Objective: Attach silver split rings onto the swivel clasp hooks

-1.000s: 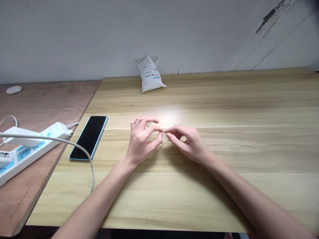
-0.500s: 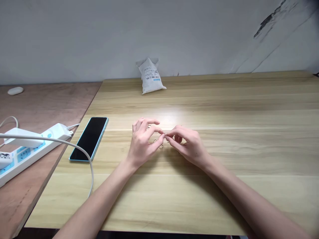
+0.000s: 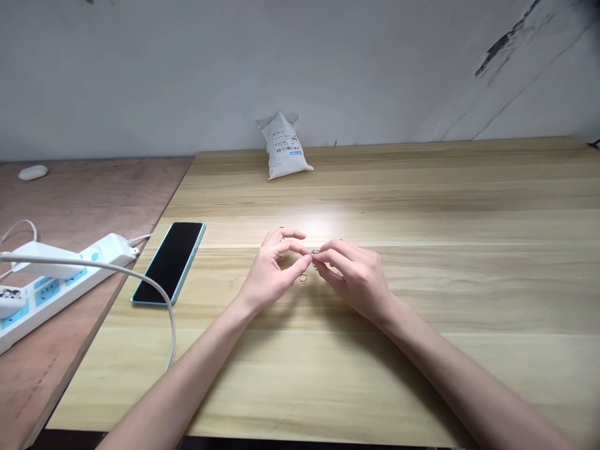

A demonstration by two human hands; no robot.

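My left hand (image 3: 274, 269) and my right hand (image 3: 359, 275) meet fingertip to fingertip over the middle of the wooden table. Between the pinched thumbs and forefingers is a small metal ring (image 3: 315, 252), held by both hands; its details are too small to make out. A loose thin ring (image 3: 303, 278) lies on the table just below the left thumb. More bits of similar rings show behind the left fingers, partly hidden by them. The other fingers of my left hand are curved and spread.
A black-screened phone (image 3: 169, 262) lies left of my hands, with a white cable (image 3: 159, 286) looping over its corner. A white power strip (image 3: 60, 287) sits on the brown board at left. At the back stands a white labelled packet (image 3: 285, 150) near the wall.
My right hand has turned slightly, its fingers more curled over. A small ring now shows more clearly between the fingertips. My left fingers have shifted a little.
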